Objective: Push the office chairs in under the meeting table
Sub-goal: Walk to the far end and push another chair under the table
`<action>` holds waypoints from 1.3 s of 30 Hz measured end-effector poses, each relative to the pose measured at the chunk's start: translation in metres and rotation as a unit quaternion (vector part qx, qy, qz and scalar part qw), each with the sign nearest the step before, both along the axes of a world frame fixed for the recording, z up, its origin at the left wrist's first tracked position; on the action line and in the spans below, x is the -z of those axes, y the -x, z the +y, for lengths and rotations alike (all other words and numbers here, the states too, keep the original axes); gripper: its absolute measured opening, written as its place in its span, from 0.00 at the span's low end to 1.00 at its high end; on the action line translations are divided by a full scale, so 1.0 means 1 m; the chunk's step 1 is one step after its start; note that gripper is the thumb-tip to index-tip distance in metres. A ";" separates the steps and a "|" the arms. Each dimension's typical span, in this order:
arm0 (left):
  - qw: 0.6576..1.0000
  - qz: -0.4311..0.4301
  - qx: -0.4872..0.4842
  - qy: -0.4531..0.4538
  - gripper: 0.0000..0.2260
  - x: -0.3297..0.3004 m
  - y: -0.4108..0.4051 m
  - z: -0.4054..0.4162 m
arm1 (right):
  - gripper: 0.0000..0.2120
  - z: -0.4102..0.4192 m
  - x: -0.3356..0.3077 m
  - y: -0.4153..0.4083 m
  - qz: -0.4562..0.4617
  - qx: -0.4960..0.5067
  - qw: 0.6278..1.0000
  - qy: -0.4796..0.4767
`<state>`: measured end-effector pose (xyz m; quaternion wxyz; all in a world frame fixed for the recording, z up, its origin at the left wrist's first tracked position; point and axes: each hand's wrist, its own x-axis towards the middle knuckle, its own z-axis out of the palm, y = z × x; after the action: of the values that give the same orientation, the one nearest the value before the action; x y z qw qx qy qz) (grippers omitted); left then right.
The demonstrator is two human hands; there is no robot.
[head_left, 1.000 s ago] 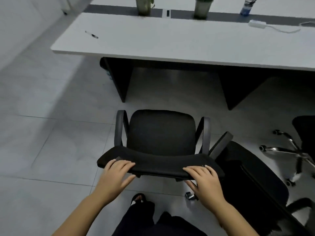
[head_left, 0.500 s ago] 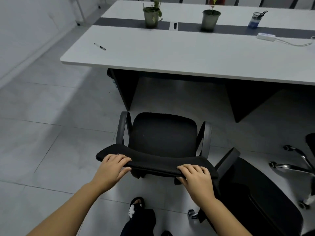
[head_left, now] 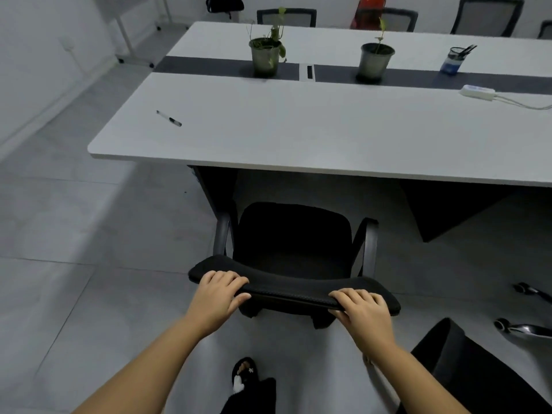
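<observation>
Facing the meeting table (head_left: 298, 130), the chair (head_left: 294, 243) has both hands' fingers (head_left: 222, 279) curled over its backrest.

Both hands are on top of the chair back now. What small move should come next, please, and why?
Probably keep rolling the chair straight forward. The left hand and right hand grip its backrest top, but the seat front only nears the table edge and is not yet under it. The dark table leg stands close to the left armrest, so steer slightly right.

No legible text (anywhere visible)
</observation>
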<state>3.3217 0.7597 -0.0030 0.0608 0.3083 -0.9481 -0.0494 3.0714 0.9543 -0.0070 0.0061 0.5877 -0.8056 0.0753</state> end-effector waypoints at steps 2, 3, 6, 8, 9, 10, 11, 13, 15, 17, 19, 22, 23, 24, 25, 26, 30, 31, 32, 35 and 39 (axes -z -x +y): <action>1.000 0.003 0.005 0.000 0.29 0.000 0.008 -0.028 | 0.18 -0.025 0.000 0.006 0.008 0.006 1.000 -0.002; 1.000 0.005 0.007 0.000 0.29 0.000 0.012 -0.042 | 0.18 -0.037 -0.001 0.009 0.010 0.009 1.000 -0.003; 1.000 0.002 0.010 0.007 0.27 0.003 0.027 -0.084 | 0.19 -0.076 -0.003 0.022 0.017 0.012 1.000 0.002; 1.000 0.003 0.009 0.016 0.23 0.004 0.039 -0.110 | 0.21 -0.102 -0.004 0.032 0.016 0.012 1.000 0.002; 1.000 0.002 0.008 0.017 0.22 0.004 0.044 -0.122 | 0.20 -0.115 -0.004 0.037 0.014 0.014 1.000 0.001; 1.000 0.002 0.007 0.016 0.24 0.003 0.050 -0.134 | 0.19 -0.128 -0.004 0.043 0.013 0.015 1.000 0.001; 1.000 0.006 0.006 0.019 0.26 0.004 0.056 -0.145 | 0.18 -0.140 -0.003 0.050 0.014 0.016 1.000 0.004; 1.000 0.014 0.001 0.024 0.27 0.006 0.068 -0.167 | 0.17 -0.164 -0.003 0.065 0.018 0.008 1.000 0.007; 1.000 0.016 -0.010 0.025 0.23 0.006 0.081 -0.185 | 0.18 -0.189 -0.002 0.082 0.021 0.000 1.000 0.010; 0.999 0.013 -0.017 0.026 0.20 0.008 0.092 -0.202 | 0.17 -0.212 -0.001 0.099 0.025 -0.006 1.000 0.006; 0.999 0.006 -0.023 0.032 0.23 0.009 0.104 -0.220 | 0.17 -0.237 -0.002 0.117 0.027 -0.008 1.000 -0.002; 0.999 0.013 -0.039 0.036 0.30 0.009 0.115 -0.244 | 0.17 -0.270 0.000 0.134 0.033 -0.030 0.999 -0.005; 0.998 0.012 -0.044 0.039 0.30 0.008 0.120 -0.252 | 0.16 -0.281 0.001 0.141 0.030 -0.033 0.999 -0.006; 0.998 0.008 -0.047 0.041 0.31 0.007 0.125 -0.260 | 0.16 -0.290 0.001 0.146 0.028 -0.036 0.999 -0.007; 0.998 0.003 -0.048 0.043 0.30 0.007 0.129 -0.266 | 0.16 -0.297 0.001 0.151 0.030 -0.037 0.999 -0.006; 0.998 -0.004 -0.048 0.044 0.30 0.007 0.132 -0.272 | 0.15 -0.302 0.002 0.154 0.032 -0.041 0.999 -0.001; 0.998 -0.002 -0.041 0.044 0.28 0.010 0.132 -0.280 | 0.13 -0.306 0.009 0.156 0.048 -0.071 0.995 0.043; 0.998 -0.002 -0.040 0.046 0.27 0.010 0.132 -0.282 | 0.13 -0.307 0.009 0.156 0.049 -0.072 0.995 0.049; 0.998 -0.003 -0.040 0.047 0.27 0.010 0.133 -0.284 | 0.13 -0.309 0.009 0.157 0.049 -0.071 0.995 0.052; 0.998 -0.010 -0.036 0.048 0.26 0.008 0.134 -0.291 | 0.13 -0.313 0.008 0.158 0.048 -0.070 0.995 0.045; 0.999 -0.035 -0.029 0.029 0.27 0.003 0.129 -0.290 | 0.14 -0.312 0.003 0.150 0.028 -0.060 0.998 0.014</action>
<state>3.1926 0.4699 -0.0059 0.0376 0.3350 -0.9414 -0.0093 2.9215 0.6420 -0.0105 0.0323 0.6366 -0.7673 0.0702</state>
